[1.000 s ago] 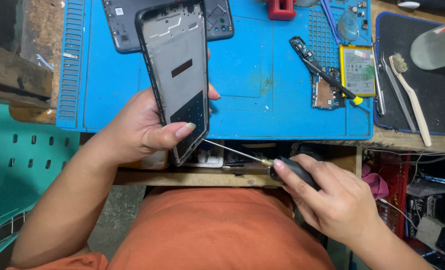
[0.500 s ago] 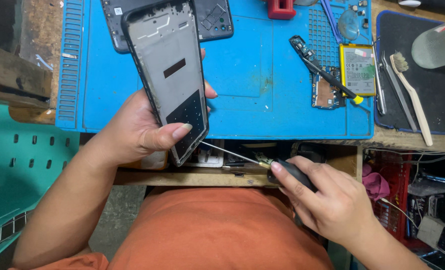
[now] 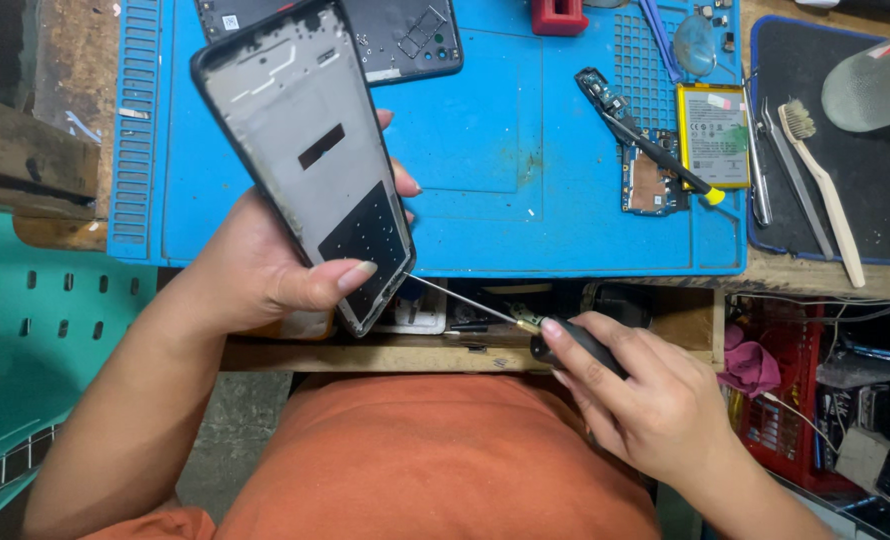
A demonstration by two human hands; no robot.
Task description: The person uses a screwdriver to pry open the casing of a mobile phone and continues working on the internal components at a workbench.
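Note:
My left hand (image 3: 265, 265) grips a black phone frame (image 3: 310, 160) by its lower end, its pale inner side facing me, tilted over the blue work mat (image 3: 525, 200). My right hand (image 3: 655, 400) holds a black-handled precision screwdriver (image 3: 555, 335) below the mat's front edge. Its thin shaft points up-left, and the tip sits close to the frame's bottom right corner. Whether the tip touches the frame I cannot tell.
A dark phone back cover (image 3: 405, 40) lies at the mat's top. A circuit board (image 3: 650, 180), a battery (image 3: 713, 135) and a yellow-tipped tool (image 3: 655, 150) lie to the right. Tweezers (image 3: 755, 170) and a brush (image 3: 820, 190) rest on a black pad. A teal chair (image 3: 15, 340) stands left.
The phone frame has tilted further, its top swinging to the left. My right hand with the screwdriver has stayed almost in place.

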